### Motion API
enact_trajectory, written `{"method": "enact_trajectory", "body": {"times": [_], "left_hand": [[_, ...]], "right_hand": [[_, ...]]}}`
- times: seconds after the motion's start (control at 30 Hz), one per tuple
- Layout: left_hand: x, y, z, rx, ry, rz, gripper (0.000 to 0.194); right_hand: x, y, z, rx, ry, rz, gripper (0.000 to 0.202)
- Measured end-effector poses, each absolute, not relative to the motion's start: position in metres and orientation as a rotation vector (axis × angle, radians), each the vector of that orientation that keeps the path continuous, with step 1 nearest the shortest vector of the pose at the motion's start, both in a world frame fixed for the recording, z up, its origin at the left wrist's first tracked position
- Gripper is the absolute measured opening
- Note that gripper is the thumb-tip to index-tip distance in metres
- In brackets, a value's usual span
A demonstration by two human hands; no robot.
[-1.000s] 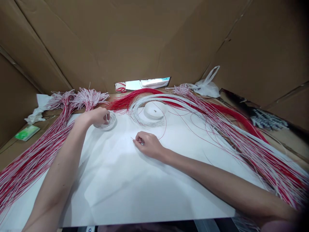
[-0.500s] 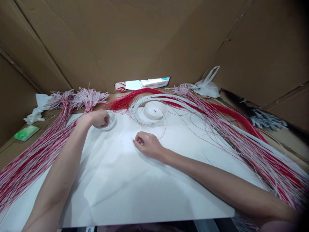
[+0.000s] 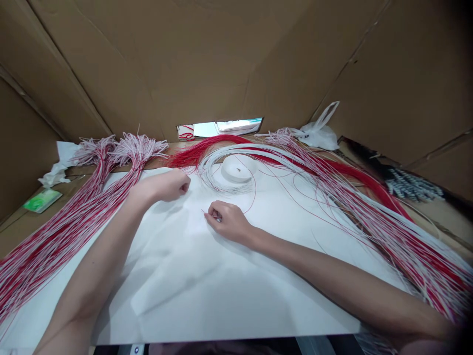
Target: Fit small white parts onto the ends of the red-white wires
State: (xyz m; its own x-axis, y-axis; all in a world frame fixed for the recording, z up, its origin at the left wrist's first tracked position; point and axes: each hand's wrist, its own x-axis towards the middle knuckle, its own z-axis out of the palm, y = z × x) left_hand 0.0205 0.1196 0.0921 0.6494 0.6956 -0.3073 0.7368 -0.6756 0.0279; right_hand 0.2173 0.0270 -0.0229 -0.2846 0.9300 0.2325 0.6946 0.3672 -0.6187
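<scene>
One red thread (image 3: 254, 194) in right hand (image 3: 228, 221), near left hand (image 3: 168, 186)

My right grip (image 3: 228, 222) is over the middle of the table (image 3: 229, 305), with my left grip (image 3: 173, 185) farther back and to its left. Behind my right grip lies a coil of strands (image 3: 218, 157), a dish or spool (image 3: 235, 172) inside its curve. Bundles (image 3: 74, 227) run along my left, a packet (image 3: 43, 200) outside them; a long bundle (image 3: 369, 212) runs along my right, a bag (image 3: 320, 136) by its far end, before the wall (image 3: 207, 59).
</scene>
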Motion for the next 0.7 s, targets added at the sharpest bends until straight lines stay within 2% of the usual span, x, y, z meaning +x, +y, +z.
{"method": "enact_trajectory", "body": {"times": [0.2,0.4,0.53,0.7], "left_hand": [[0.041,0.113,0.065,2.651,1.123,-0.619,0.020],[0.046,0.111,0.058,2.607,1.093,-0.686,0.015],[0.038,0.113,0.071,2.631,1.110,-0.596,0.014],[0.012,0.126,0.099,2.711,1.272,-0.340,0.026]], "right_hand": [[0.217,0.028,-0.024,-1.397,-2.078,0.535,0.015],[0.217,0.028,-0.024,-1.398,-2.080,0.537,0.015],[0.218,0.028,-0.024,-1.392,-2.083,0.533,0.015],[0.217,0.028,-0.023,-1.397,-2.076,0.536,0.015]]}}
